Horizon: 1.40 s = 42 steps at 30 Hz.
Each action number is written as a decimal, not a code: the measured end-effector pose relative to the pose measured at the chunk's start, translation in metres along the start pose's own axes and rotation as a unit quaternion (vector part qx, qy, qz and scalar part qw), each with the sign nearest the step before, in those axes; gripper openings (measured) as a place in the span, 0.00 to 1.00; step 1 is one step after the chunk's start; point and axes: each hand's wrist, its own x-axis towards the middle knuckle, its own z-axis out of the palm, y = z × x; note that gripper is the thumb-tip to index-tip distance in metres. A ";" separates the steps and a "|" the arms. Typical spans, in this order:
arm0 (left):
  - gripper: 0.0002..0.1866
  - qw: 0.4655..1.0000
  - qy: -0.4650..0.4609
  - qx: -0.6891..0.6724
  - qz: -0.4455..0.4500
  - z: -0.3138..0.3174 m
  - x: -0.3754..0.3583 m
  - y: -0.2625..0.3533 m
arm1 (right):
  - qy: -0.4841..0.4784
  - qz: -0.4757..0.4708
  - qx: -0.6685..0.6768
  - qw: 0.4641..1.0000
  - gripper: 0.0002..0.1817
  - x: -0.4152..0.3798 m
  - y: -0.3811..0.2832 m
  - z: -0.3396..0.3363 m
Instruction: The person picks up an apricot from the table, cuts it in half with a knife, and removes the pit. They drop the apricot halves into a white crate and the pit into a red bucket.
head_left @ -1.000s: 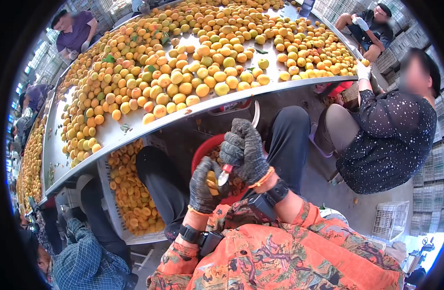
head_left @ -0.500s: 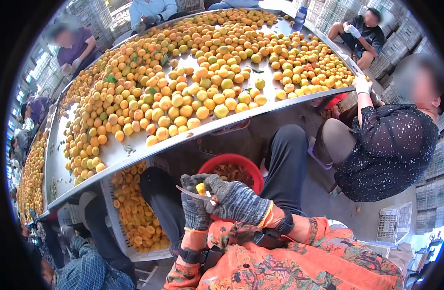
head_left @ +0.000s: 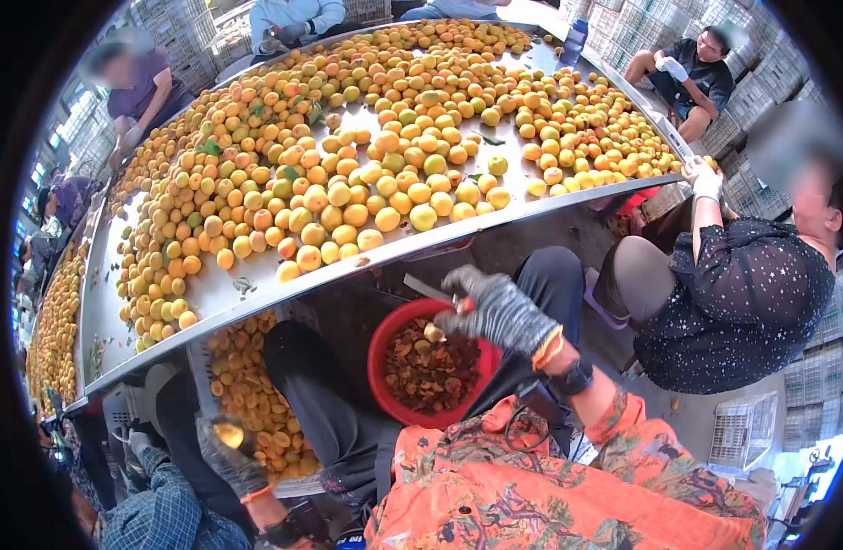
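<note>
My right hand [head_left: 495, 313], in a grey striped glove, is closed round a knife [head_left: 426, 287] above the red basin [head_left: 378, 374], which holds brown scraps. A pale piece [head_left: 433, 333] lies just below those fingers. My left hand [head_left: 231, 456], gloved in dark grey, holds a cut yellow-orange fruit piece [head_left: 228, 434] at the left edge of the white crate of halved fruit [head_left: 256, 390]. Beyond both hands stands the metal table [head_left: 256, 310], heaped with whole orange-yellow fruit [head_left: 348, 202].
A person in a star-dotted top [head_left: 742, 284] sits at the right with a gloved hand on the table corner. Other people sit round the table. A blue bottle [head_left: 573, 42] stands at its far edge. An empty white crate [head_left: 744, 429] is at lower right.
My hands have parted. The left has moved down and left to the crate with a fruit piece; the right has moved up and right over the basin with the knife.
</note>
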 end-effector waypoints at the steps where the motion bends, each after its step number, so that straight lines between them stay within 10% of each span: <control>1: 0.10 1.000 0.001 0.001 -0.002 -0.035 0.008 -0.018 | 0.058 -0.014 -0.012 0.998 0.17 0.014 0.003 -0.006; 4: 0.13 0.939 -0.160 0.299 -0.059 -0.070 0.001 -0.027 | 0.127 -0.083 -0.118 0.981 0.13 0.072 0.009 -0.032; 6: 0.12 0.779 -0.155 0.605 0.055 -0.020 -0.034 0.028 | 0.028 -0.003 -0.264 0.964 0.15 0.123 0.021 -0.030; 10: 0.11 0.915 -0.193 0.354 -0.017 -0.009 -0.033 0.020 | -0.026 0.015 -0.355 0.934 0.16 0.165 0.021 -0.005; 16: 0.10 0.928 -0.271 0.254 -0.022 0.078 -0.049 0.078 | -0.002 -0.001 -0.227 0.974 0.31 0.168 0.029 -0.008; 18: 0.10 0.935 -0.322 0.101 -0.106 0.110 -0.059 0.095 | 0.045 -0.082 -0.054 0.994 0.32 0.137 0.011 -0.018; 22: 0.19 0.913 -0.406 0.027 0.018 0.179 -0.072 0.099 | -0.052 -0.107 0.390 0.913 0.27 0.059 -0.040 -0.030; 27: 0.32 0.888 -0.429 -0.163 0.024 0.247 -0.104 0.123 | 0.011 -0.186 0.259 0.948 0.31 0.011 -0.070 -0.028; 32: 0.26 0.931 -0.354 -0.090 0.002 0.257 -0.110 0.115 | 0.106 -0.205 0.164 0.959 0.25 -0.011 -0.085 -0.008; 34: 0.24 0.938 -0.344 0.020 0.041 0.254 -0.105 0.106 | 0.056 -0.137 0.342 0.928 0.21 -0.018 -0.080 0.004; 35: 0.24 0.872 -0.348 -0.293 -0.183 0.252 -0.103 0.100 | 0.033 -0.074 0.412 0.907 0.18 -0.023 -0.084 0.009; 36: 0.26 0.672 -0.300 -0.562 -0.378 0.250 -0.102 0.095 | 0.020 -0.009 0.481 0.876 0.16 -0.027 -0.088 0.015; 42: 0.39 0.735 -0.347 -0.484 -0.324 0.250 -0.104 0.080 | -0.044 -0.018 0.212 0.976 0.11 -0.030 -0.091 0.032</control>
